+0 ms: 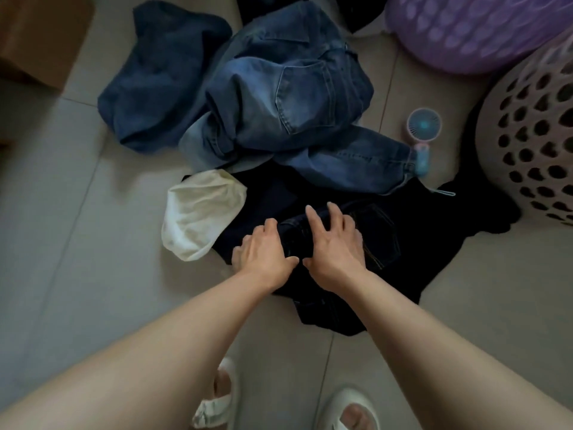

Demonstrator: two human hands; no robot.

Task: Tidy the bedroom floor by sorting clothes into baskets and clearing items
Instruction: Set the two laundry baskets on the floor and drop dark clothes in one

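Both hands are down on the crumpled pair of dark navy denim jeans (338, 243) that lies on the pale tiled floor (77, 243), directly ahead of the person's white sandals. The left hand (263, 252) rests on the near-left part of the garment with its fingers (240, 252) bent over the edge at 9 o'clock; whether they already have cloth pinched is hard to tell. The right hand (335, 243) sits just beside it at 3 o'clock, thumbs nearly touching, its fingers (336, 214) spread and lightly curved, pressing the denim without closing on it.

The dark jeans' long axis seems to run from about 7 o'clock to 2 o'clock, so the bulk of the cloth lies beyond and right of the fingers. The round beige plastic laundry basket with holes (533, 144) stands at 2 o'clock, nearer the right hand, with the lilac plastic basket (477, 29) behind it at 1 o'clock. A gather and lift would probably swing rightward
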